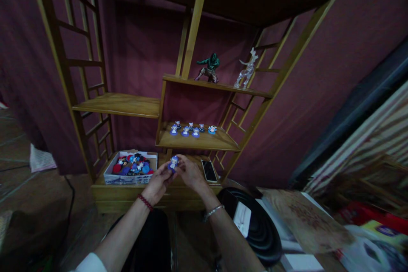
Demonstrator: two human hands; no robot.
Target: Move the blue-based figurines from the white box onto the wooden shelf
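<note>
A small purple-and-white figurine [174,162] on a round purple base is held upright between my two hands. My left hand [160,181] grips it low at the base, while the fingers of my right hand [189,171] pinch its right side. Just behind, several similar figurines [185,131] stand in two rows on the small wooden shelf [207,143]; a blue one [212,129] stands at the right end. Left of my hands, an open cardboard box [130,179] holds a jumble of red, blue and purple figurines.
A phone [209,171] lies on the bottom board right of my hands. A green figure [209,68] and a clear deer ornament [247,69] stand on the upper shelf. Beside my right arm are a black round stool [266,233] and a white packet [242,219].
</note>
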